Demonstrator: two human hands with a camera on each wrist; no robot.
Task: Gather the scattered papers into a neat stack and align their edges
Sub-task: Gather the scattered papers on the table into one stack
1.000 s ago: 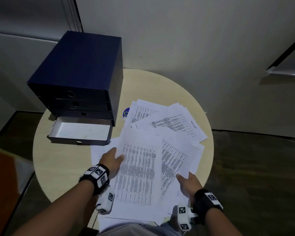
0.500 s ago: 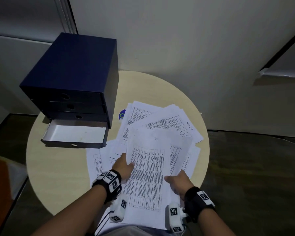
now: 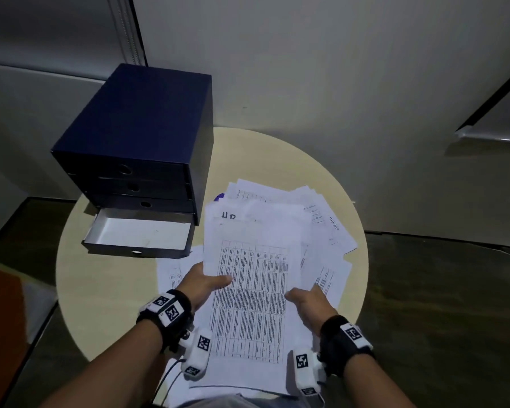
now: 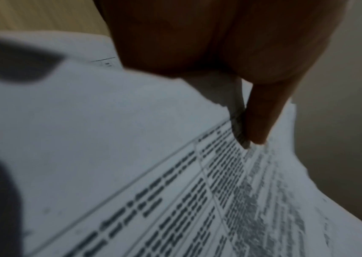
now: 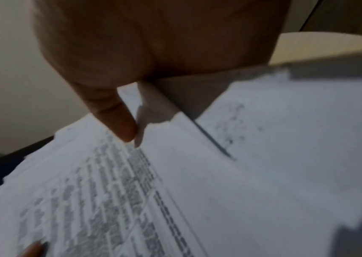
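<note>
I see the round table point(image 3: 106, 290) first, pale wood, set against the wall. On its far left stands the blue drawer box point(image 3: 147, 134), its bottom drawer point(image 3: 139, 235) pulled out and showing a white inside. Papers point(image 3: 324, 219) lie spread over the table's middle and right, overlapping at odd angles, with a few more poking out to the left under my left wrist. Over them, nearer me, is the sheaf point(image 3: 253, 290) I hold (its top page is a printed table, and its edges are not square, since one sheet behind shows handwriting at the far end). My left hand point(image 3: 202, 285) grips the sheaf's left edge, thumb point(image 4: 261, 118) pressed on the printed face, fingers hidden underneath. My right hand point(image 3: 309, 304) grips the right edge the same way, thumb point(image 5: 118, 120) on top. Both wrist views are blurred, so I cannot tell how many sheets each hand has.
</note>
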